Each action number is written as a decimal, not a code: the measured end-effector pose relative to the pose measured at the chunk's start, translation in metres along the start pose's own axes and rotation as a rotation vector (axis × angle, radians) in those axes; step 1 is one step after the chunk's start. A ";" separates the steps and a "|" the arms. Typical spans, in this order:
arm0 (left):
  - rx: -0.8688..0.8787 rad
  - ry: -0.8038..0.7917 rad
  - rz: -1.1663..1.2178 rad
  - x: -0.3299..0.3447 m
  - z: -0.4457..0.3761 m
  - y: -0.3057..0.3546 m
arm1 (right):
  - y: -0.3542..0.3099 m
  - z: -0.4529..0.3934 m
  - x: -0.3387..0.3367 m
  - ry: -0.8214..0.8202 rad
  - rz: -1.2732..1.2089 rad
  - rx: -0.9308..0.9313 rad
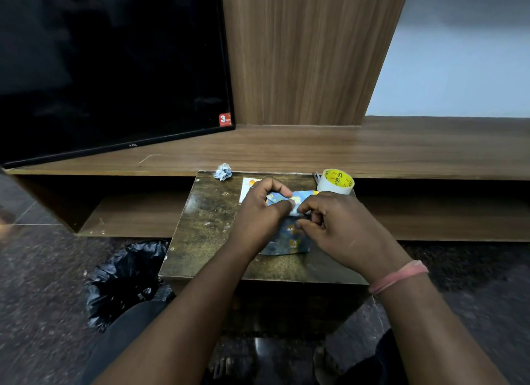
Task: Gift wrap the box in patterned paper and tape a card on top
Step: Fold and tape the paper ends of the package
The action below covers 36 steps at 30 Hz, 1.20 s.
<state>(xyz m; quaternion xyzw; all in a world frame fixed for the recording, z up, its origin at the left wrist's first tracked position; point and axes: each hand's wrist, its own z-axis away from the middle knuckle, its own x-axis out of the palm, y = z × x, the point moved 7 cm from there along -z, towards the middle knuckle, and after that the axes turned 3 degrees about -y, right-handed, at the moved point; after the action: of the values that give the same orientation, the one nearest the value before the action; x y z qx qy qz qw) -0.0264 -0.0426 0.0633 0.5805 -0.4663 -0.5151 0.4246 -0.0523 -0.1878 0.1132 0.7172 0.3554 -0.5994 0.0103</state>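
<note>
A small box wrapped in blue patterned paper [289,235] lies on the dark worn stool top [206,221]. My left hand [259,212] curls over the box's left side, thumb and fingers pinching a folded flap of the paper. My right hand [335,224] meets it from the right, fingertips pinching the same flap near the middle. A white card [247,185] with an orange mark lies flat behind my left hand, partly hidden. A roll of clear tape [335,182] with a yellow core stands at the stool's far right corner.
A crumpled scrap of blue paper [223,171] sits at the stool's far edge. Behind runs a long wooden shelf unit [372,149] with a dark TV [109,69] on its left. A black plastic bag [126,278] lies on the floor to the left.
</note>
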 end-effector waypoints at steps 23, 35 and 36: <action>-0.144 0.036 0.134 0.004 -0.005 -0.003 | 0.015 0.008 0.012 0.053 -0.434 0.192; -0.114 0.005 0.134 0.005 -0.005 -0.004 | 0.024 0.016 0.001 0.114 -0.515 0.163; -0.111 0.004 0.123 0.005 -0.005 -0.004 | 0.023 0.016 -0.002 0.139 -0.477 0.146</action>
<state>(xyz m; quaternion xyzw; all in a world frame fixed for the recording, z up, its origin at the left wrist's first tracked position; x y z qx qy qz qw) -0.0207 -0.0464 0.0586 0.5275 -0.4707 -0.5119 0.4880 -0.0538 -0.2131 0.1011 0.6513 0.4700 -0.5582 -0.2079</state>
